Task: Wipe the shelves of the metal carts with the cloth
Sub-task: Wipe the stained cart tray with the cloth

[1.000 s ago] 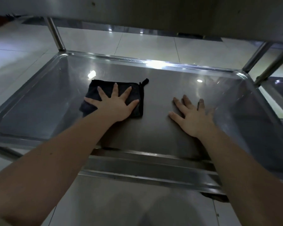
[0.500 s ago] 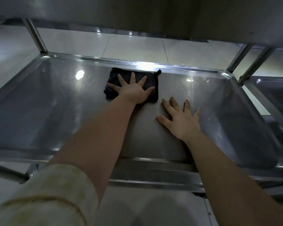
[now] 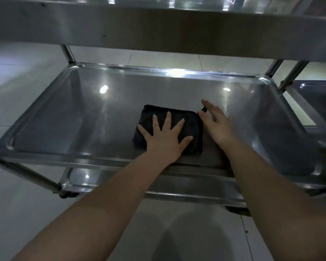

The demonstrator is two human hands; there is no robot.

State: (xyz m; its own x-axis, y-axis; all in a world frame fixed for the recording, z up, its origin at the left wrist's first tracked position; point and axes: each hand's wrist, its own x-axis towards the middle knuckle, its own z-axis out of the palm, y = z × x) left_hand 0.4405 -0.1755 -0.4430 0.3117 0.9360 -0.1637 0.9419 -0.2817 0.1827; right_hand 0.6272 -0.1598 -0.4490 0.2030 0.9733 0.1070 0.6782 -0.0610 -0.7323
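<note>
- Cloth [image 3: 195, 127], dark and folded, lies on the cart shelf [image 3: 73, 119].
- I see my left hand [image 3: 165, 140] pressing it, fingers spread flat.
- My right hand [image 3: 217, 125], fingers straight, is just beside it.

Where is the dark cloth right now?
In the head view, the dark cloth lies flat on the cart shelf, slightly right of centre, under the spread left hand, with the right hand beside its right edge.
</note>
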